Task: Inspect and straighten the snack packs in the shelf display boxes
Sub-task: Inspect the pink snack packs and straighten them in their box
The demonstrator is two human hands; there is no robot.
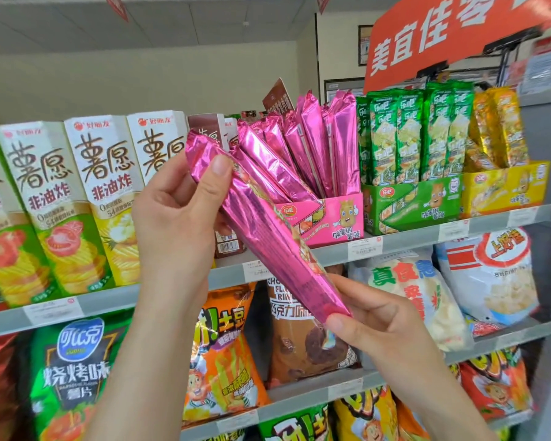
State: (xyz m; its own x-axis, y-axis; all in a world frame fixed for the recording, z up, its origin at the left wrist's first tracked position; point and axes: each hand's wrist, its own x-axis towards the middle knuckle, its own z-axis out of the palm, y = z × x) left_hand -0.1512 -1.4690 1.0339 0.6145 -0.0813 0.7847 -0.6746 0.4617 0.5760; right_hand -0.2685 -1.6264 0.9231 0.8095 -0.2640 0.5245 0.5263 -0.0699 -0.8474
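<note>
Both hands were clamped on one pink snack pack (268,237) — my left hand (178,214) had its thumb pressed across the upper end with the fingers curled behind, and my right hand (382,323) pinched the bottom seal between thumb and fingertips. The pack was held clear of the shelving, in front of it. Its long axis ran on a slant, from the left grip up high down to the right grip low.

Just behind the pack's middle, to the right of the left grip and above the right one, stood the pink display box (331,218), which I took to be its home. The other pink packs (312,148) in it leaned in a fan toward the left grip, their tops close to the held pack's upper end. I judged that the low end had to swing up and over the box front to go back in. The right hand's end was the nearer one, and the left could steer the top upright.

Farther right of both grips sat the green display box (411,205) and the yellow display box (503,189) — their packs stood straighter.
</note>
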